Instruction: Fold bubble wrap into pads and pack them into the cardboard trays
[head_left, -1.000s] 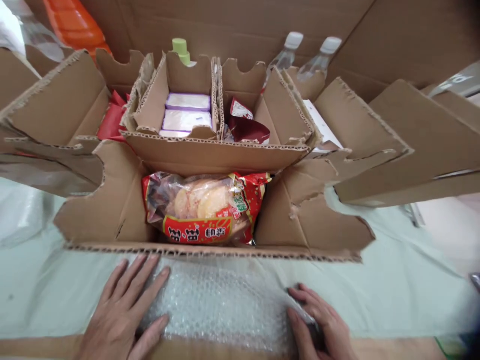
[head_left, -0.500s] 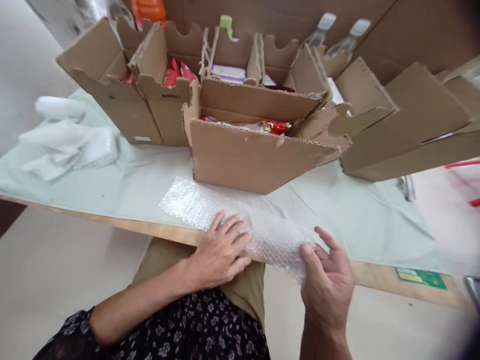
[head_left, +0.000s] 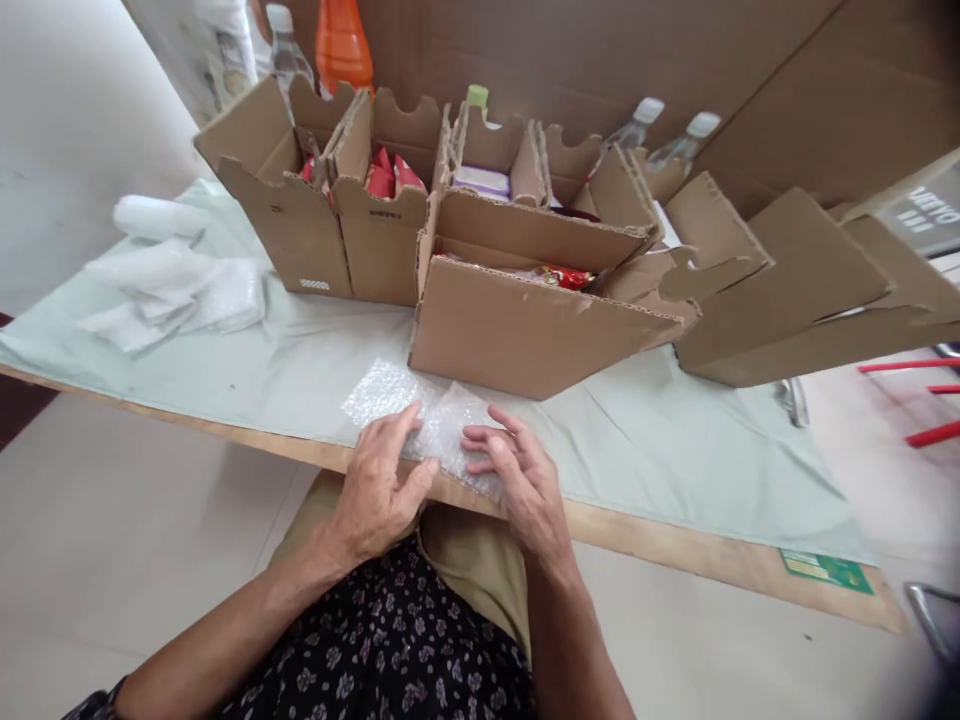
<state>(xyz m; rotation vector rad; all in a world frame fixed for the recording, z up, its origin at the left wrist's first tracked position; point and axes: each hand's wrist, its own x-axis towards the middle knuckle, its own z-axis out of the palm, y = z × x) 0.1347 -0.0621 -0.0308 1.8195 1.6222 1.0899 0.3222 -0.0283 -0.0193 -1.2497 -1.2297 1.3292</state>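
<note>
A clear sheet of bubble wrap (head_left: 386,388) lies at the table's front edge, its right part folded over towards the left. My left hand (head_left: 379,485) rests on the sheet near the fold, thumb and fingers apart. On the folded right part lies my right hand (head_left: 525,475), its fingers spread and touching the plastic. Neither hand is closed round anything. Just behind the sheet stands a cardboard box (head_left: 536,330) with red packets inside.
More cut cardboard boxes (head_left: 382,240) stand in a row behind, holding red packets and a purple-white pack. Bottles, including an orange one (head_left: 343,45), stand at the back. Crumpled white wrap (head_left: 176,290) lies on the left of the green cloth (head_left: 307,345).
My right hand has moved left, folding the right part of the bubble wrap over, and has let go of its end. My left hand has shifted left. The view has tilted slightly.
</note>
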